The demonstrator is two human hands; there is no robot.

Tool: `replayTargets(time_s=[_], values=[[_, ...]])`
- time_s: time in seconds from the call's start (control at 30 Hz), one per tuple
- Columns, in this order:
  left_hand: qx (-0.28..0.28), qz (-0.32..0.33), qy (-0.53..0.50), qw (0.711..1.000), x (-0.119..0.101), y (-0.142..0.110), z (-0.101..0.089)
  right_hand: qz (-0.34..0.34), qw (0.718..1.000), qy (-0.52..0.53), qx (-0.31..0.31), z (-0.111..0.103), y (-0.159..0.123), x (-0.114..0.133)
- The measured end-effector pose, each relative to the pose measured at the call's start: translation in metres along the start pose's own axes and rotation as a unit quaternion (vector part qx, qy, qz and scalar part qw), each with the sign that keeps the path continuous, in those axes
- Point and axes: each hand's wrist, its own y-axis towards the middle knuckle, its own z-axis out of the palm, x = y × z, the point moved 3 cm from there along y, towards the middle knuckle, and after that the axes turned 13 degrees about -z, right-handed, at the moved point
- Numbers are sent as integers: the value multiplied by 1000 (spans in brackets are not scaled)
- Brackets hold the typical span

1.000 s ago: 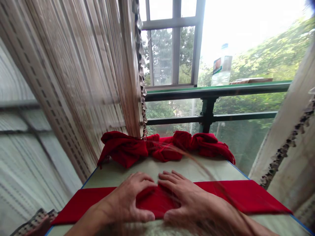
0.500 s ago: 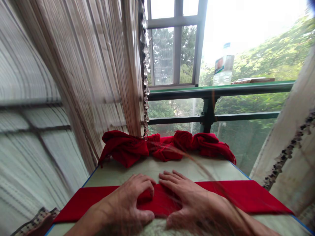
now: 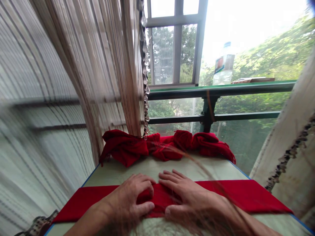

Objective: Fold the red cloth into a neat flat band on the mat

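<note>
A long red cloth (image 3: 246,196), folded into a flat, even strip, lies across the pale table (image 3: 137,173) from side to side. My left hand (image 3: 130,196) rests over the strip's middle, fingers bent downward and the thumb held apart. Close to its right, my right hand (image 3: 189,196) lies on the same strip with fingers stretched forward and the thumb out to the side. Red fabric shows between the two hands; neither is gripping it. Blurred strands of hair cross in front of both wrists. A crumpled, fringed red scarf (image 3: 133,147) is bunched along the table's far edge.
Left of the table hangs a striped string curtain (image 3: 103,65) with a bead trim (image 3: 145,82). Beyond the far edge stands a dark railing (image 3: 177,94) with a clear bottle (image 3: 223,65) on its ledge. Another pale curtain (image 3: 287,137) hangs at right.
Both thumbs have shifted slightly forward on the red cloth; the fingers stay nearly in place. The left curtain has swayed. The folded strip and the crumpled scarf look unchanged.
</note>
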Motion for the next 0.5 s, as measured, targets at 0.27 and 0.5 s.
replayTargets(time_s=[0.27, 0.5], values=[[-6, 12, 13, 1000, 2, 0, 0, 1, 1000, -13, 10, -1, 2, 1], [-13, 22, 2, 1000, 4, 0, 3, -14, 1000, -18, -7, 3, 1, -3]])
